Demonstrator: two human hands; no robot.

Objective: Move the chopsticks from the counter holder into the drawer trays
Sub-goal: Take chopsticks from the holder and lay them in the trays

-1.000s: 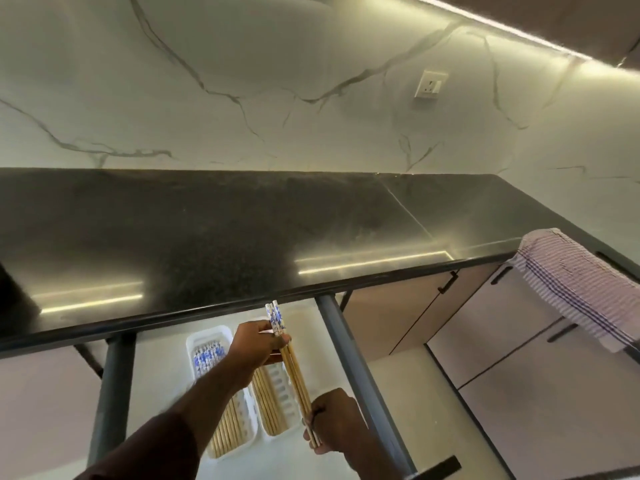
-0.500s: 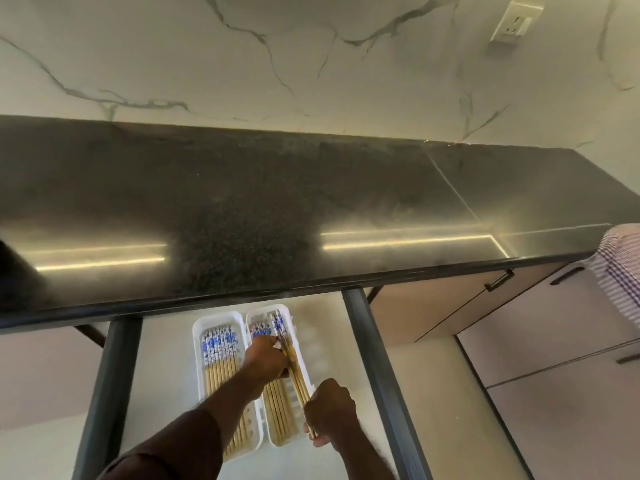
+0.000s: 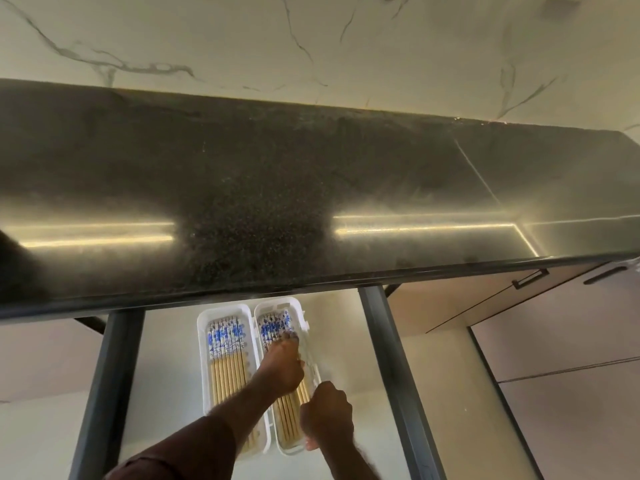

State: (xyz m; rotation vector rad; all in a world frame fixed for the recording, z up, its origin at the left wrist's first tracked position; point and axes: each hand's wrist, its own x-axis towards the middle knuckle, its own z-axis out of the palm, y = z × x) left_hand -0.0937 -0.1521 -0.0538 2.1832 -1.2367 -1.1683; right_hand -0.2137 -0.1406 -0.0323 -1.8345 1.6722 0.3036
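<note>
Two white trays lie side by side in the open drawer [image 3: 166, 375]. The left tray [image 3: 202, 341] holds a row of bamboo chopsticks [image 3: 227, 341] with blue-and-white tops. In the right tray [image 3: 277, 301] lies another row of chopsticks [image 3: 273, 327]. My left hand [image 3: 280, 365] rests flat on that row, fingers stretched toward the blue tops. My right hand [image 3: 327, 417] is curled over the right tray's near right rim, beside the thin ends. No holder shows on the counter.
The black stone counter [image 3: 277, 202] overhangs the drawer's far end. Dark drawer sides [image 3: 107, 375] [image 3: 391, 358] flank the trays. Cabinet fronts with dark handles [image 3: 530, 278] stand to the right. A marble wall rises behind the counter.
The bundle that both hands held above the drawer now lies in the right tray. My left hand has flattened on it, and my right hand has shifted to the tray rim.
</note>
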